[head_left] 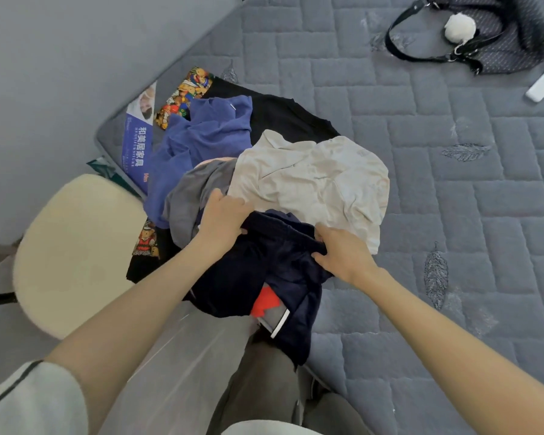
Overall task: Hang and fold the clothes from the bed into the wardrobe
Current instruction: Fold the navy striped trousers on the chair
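1. Left grip curls round the waistband of the navy shorts, which lie at 6 o'clock on the near edge of the bed.
2. Right grip pinches the same waistband.
3. Risk: lifting could drag along the beige shirt, touching at 12 o'clock.

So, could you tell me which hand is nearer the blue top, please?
Left. The left hand grips the navy garment close below the blue top; the right hand grips it farther right, away from the top.
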